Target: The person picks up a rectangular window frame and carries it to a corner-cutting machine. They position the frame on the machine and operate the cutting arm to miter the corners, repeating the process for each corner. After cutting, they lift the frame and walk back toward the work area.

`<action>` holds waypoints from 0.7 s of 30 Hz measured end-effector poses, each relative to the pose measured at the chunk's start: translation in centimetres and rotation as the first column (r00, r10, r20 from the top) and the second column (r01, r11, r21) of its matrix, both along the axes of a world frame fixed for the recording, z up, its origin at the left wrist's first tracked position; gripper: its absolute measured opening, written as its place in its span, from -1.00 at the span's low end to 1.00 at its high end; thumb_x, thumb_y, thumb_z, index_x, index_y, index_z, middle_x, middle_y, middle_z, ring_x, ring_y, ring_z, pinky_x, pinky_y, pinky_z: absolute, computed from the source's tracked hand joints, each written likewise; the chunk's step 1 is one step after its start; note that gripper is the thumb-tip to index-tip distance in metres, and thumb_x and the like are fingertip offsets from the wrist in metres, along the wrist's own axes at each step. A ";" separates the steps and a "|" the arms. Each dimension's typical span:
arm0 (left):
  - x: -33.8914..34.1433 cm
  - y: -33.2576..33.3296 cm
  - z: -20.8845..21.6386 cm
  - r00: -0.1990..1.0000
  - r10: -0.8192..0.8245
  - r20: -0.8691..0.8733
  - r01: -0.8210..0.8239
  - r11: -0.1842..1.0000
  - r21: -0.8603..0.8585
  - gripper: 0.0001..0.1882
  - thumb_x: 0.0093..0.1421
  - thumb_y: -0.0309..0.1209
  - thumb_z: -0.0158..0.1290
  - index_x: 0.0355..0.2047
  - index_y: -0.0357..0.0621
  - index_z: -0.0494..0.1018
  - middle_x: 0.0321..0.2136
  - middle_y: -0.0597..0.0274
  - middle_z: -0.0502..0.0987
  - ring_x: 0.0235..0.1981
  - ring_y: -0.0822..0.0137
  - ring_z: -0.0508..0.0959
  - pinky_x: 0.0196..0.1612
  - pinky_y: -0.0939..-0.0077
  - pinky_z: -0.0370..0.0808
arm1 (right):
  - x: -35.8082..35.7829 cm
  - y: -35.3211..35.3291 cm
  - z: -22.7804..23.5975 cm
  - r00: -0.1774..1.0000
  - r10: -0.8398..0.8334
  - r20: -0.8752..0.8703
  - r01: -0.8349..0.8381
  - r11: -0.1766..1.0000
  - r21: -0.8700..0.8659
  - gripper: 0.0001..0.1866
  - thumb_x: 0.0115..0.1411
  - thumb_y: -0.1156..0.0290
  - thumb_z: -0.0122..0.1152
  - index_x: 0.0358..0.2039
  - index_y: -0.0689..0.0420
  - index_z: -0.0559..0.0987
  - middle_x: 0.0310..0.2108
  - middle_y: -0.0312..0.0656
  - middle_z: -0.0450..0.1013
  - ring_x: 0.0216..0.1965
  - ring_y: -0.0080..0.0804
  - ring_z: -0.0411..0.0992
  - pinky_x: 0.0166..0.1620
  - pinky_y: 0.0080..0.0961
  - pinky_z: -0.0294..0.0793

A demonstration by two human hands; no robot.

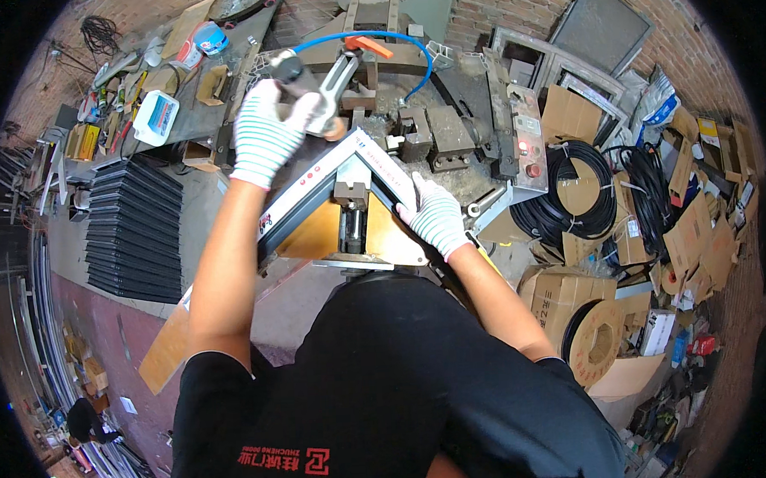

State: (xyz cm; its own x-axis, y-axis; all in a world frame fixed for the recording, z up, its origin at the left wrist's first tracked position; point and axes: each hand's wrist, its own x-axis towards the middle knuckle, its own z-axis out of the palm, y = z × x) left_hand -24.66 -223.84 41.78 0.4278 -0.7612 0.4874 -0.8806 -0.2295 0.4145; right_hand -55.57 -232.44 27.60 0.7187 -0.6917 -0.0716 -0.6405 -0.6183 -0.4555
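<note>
From view centre, the left hand (267,135), near 10:30, is apparently gripping a blurred black-headed tool (292,70); the right hand (438,217), at 2 o'clock, is pinching the mitred frame (382,172), lying toward 11 o'clock.

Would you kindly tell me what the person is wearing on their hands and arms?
The left hand and right hand wear matching gloves, white with thin greenish stripes, that end at the wrists. Both forearms are bare below short, plain black sleeves.
</note>
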 end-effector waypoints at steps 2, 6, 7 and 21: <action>2.6 1.2 0.5 0.989 0.143 -0.023 -0.145 0.976 -0.165 -0.63 0.27 -0.19 0.29 -0.09 -0.24 0.62 -0.22 -0.03 0.68 -0.20 0.14 0.68 -0.04 0.31 0.57 | -0.1 0.0 0.0 1.000 0.007 0.000 -0.007 1.000 0.004 -0.13 0.15 -0.05 0.35 0.33 0.27 0.38 -0.02 0.15 0.53 0.02 0.10 0.51 0.11 -0.09 0.49; 7.4 6.2 2.8 0.896 0.313 -0.315 -0.403 0.872 -0.278 -0.71 0.30 -0.22 0.27 -0.11 -0.16 0.65 -0.35 0.20 0.69 -0.35 0.41 0.64 -0.20 0.49 0.57 | -0.4 0.0 0.1 0.998 -0.002 0.058 -0.002 0.997 0.073 -0.09 0.14 -0.07 0.37 0.36 0.26 0.38 0.03 0.16 0.55 0.08 0.12 0.51 0.15 -0.11 0.49; 7.4 8.4 2.9 0.868 0.337 -0.364 -0.449 0.846 -0.287 -0.72 0.31 -0.23 0.27 -0.11 -0.15 0.66 -0.35 0.24 0.69 -0.36 0.47 0.62 -0.21 0.52 0.56 | -0.6 0.0 0.1 0.995 -0.001 0.097 -0.011 0.992 0.123 -0.10 0.15 -0.07 0.36 0.36 0.25 0.38 0.08 0.20 0.53 0.11 0.13 0.51 0.18 -0.12 0.48; -26.1 50.8 -12.2 0.143 0.989 -0.030 -0.925 0.144 0.350 -0.51 0.28 -0.20 0.27 0.09 -0.26 0.50 -0.01 -0.18 0.57 0.05 -0.15 0.55 0.17 0.09 0.46 | -0.5 -2.0 -5.2 0.897 0.016 0.442 -0.213 0.891 0.400 -0.37 0.30 0.41 0.33 0.32 0.34 0.36 0.13 0.00 0.51 0.15 -0.23 0.47 0.28 -0.37 0.37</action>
State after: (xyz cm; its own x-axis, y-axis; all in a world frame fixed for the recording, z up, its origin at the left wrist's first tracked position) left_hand -50.79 -173.06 29.53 0.9366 0.3027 0.1765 0.2322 -0.9134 0.3344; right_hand -56.10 -234.42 22.44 0.8197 -0.5725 -0.0166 -0.2660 -0.3549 -0.8963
